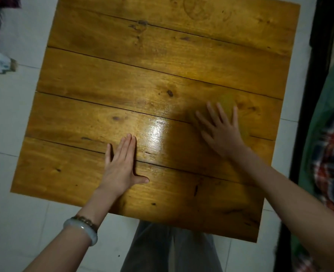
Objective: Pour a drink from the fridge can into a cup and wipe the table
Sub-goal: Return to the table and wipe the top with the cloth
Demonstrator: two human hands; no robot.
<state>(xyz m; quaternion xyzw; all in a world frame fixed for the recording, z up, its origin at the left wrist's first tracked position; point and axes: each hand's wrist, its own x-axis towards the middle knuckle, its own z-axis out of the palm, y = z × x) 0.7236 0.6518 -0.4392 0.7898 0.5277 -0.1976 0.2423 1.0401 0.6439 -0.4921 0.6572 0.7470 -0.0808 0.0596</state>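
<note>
On my screen the table (123, 75) is a square top of wide wooden planks, varnished to a honey-yellow colour, with dark knots and thin dark gaps between the boards. The varnish is glossy; a bright spot of light lies just beside the fingertips of the left hand (121, 165), on its thumb side.

I see this left hand flat on the wood, palm down, fingers straight and close together, thumb spread out to the side. It grasps nothing. On its wrist are a pale, smooth bangle (82, 228) and a string of dark beads.

The right hand (221, 132) is also released, with straight fingers spread wide, and it presses on the cloth (228, 99). The cloth lies under the palm and fingers and comes out beyond the fingertips and past the little-finger side. It is dull yellow-green, roughly rounded, matte and soft looking. Its edges are blurred, so I cannot tell its weave or folds.

Below the wrists, under the table edge, grey trousers (162, 248) stand on white floor tiles (15, 114).
</note>
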